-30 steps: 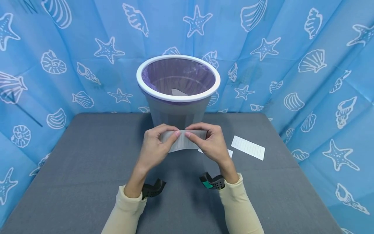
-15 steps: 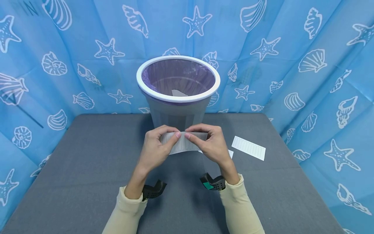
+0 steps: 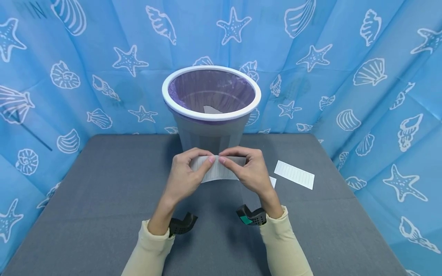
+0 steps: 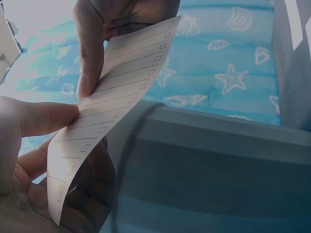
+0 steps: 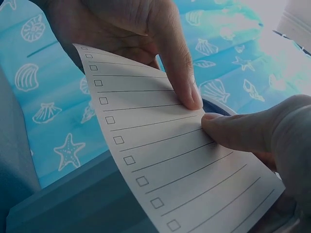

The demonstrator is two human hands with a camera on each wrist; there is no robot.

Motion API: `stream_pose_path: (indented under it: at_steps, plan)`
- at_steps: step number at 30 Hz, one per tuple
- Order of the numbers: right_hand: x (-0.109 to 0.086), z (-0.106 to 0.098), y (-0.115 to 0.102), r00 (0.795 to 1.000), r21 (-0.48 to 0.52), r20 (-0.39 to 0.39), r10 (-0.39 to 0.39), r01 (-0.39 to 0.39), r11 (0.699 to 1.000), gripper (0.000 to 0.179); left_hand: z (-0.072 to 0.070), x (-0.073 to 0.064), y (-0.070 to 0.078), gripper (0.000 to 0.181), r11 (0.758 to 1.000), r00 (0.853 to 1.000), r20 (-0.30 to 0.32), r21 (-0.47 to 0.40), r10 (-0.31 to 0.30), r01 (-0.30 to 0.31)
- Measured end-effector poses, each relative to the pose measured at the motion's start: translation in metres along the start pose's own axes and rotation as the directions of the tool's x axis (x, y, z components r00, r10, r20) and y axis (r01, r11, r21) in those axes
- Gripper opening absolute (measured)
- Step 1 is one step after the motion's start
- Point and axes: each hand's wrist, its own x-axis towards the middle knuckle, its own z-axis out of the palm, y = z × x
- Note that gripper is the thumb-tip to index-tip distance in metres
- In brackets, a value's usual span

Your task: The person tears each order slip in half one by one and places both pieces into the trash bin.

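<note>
Between both hands is a slip of lined checklist paper [image 3: 219, 170], bowed along its length, with small boxes down one long edge in the right wrist view. My left hand [image 3: 186, 174] pinches its upper edge near the middle, thumb on the near face. Close beside it, my right hand [image 3: 251, 168] pinches the same edge, the two thumb tips almost touching. In the left wrist view the paper [image 4: 104, 104] looks whole where it shows. A white-rimmed waste bin [image 3: 210, 134] stands just beyond the hands.
Purple liner [image 3: 210, 86] lines the bin, with a white paper piece [image 3: 211, 110] inside. Another lined slip [image 3: 294, 174] lies to the right on the grey table [image 3: 114, 199]. A further slip [image 3: 273, 181] is partly hidden behind the right hand. A blue shell-print curtain [image 3: 193, 23] hangs behind.
Both hands and the paper have dipped very slightly in the head view. The pinch at the upper edge stays the same.
</note>
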Motion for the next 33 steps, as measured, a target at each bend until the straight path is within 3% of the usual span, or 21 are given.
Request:
stream_pose_path:
  at_steps: [9,21,33]
  plan:
    - [0.0,0.0006,-0.0008,1.0,0.004,0.01,-0.01,0.01,1.0,0.007,0.0,-0.0005,0.0009,0.012,1.0,1.0,0.0,-0.004,-0.002,0.002]
    - [-0.0005,0.0062,-0.003,1.0,-0.009,-0.019,-0.001,0.001,1.0,0.003,0.0013,0.0007,-0.0016,0.012,0.98,0.994,-0.019,-0.168,-0.107,0.102]
    - [0.0007,0.0067,-0.0026,0.999,-0.033,-0.034,-0.013,0.012,0.999,0.003,0.0024,0.0022,-0.0047,0.013,0.965,0.984,-0.023,-0.2,-0.179,0.171]
